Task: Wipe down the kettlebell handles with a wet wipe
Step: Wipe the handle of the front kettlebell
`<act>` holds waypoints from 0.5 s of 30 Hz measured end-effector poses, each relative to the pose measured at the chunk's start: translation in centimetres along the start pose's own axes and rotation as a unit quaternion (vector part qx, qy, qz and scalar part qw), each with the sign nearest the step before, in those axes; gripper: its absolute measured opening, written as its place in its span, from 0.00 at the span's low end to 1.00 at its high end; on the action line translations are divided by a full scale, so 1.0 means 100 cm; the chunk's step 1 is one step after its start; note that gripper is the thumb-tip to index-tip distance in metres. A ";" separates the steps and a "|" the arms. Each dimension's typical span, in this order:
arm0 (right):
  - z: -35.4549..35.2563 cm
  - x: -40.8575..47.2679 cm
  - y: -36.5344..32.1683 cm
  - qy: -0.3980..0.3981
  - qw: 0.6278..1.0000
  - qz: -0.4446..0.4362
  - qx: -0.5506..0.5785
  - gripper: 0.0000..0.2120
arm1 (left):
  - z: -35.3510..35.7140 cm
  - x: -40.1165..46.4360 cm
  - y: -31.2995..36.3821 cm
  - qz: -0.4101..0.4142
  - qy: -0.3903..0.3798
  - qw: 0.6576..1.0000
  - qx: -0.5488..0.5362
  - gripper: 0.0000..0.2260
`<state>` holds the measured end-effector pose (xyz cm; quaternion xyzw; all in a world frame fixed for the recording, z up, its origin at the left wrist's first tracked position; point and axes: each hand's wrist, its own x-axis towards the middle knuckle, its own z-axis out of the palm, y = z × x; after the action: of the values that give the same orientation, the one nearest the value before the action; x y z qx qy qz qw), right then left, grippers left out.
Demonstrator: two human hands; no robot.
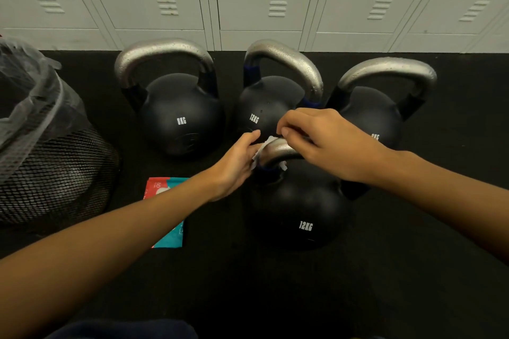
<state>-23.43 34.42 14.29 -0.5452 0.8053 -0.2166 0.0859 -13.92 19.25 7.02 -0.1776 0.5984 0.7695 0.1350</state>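
Since both hands are on the nearest kettlebell (298, 203) — left hand (237, 165) pinching the wipe (261, 150) around its handle (283, 150), right hand (319, 140) gripping the top — I'd guess the three behind still need wiping.

Kettlebells (181, 115) crowd ahead; bin (49, 162) blocks left; bare floor (275, 292) nearer.
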 end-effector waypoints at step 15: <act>-0.001 0.002 0.001 -0.021 1.000 0.005 -0.008 0.10 | -0.010 -0.037 -0.040 0.073 0.077 0.978 0.179 0.23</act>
<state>-23.65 34.28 14.38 -0.5460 0.8080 -0.1978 0.0996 -8.78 19.33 4.95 -0.1657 0.7462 0.6419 0.0613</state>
